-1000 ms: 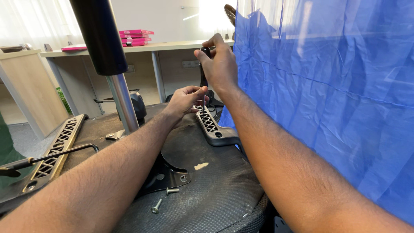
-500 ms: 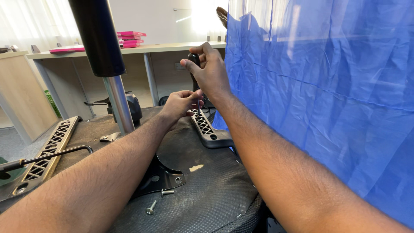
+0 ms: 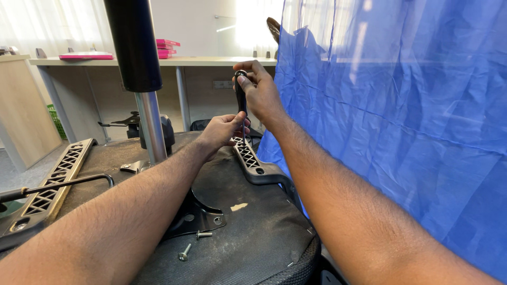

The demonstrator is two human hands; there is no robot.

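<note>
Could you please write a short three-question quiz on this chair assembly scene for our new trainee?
1. True or false: the right hand grips the black handle of a screwdriver that stands upright.
2. Which does the left hand rest at? A) the chrome gas-lift column; B) the lower end of the screwdriver, above the lattice-patterned armrest bracket; C) the pink boxes.
3. How many loose screws lie on the black seat underside near the metal base plate?

Key: 1 true; 2 B; 3 two.
</note>
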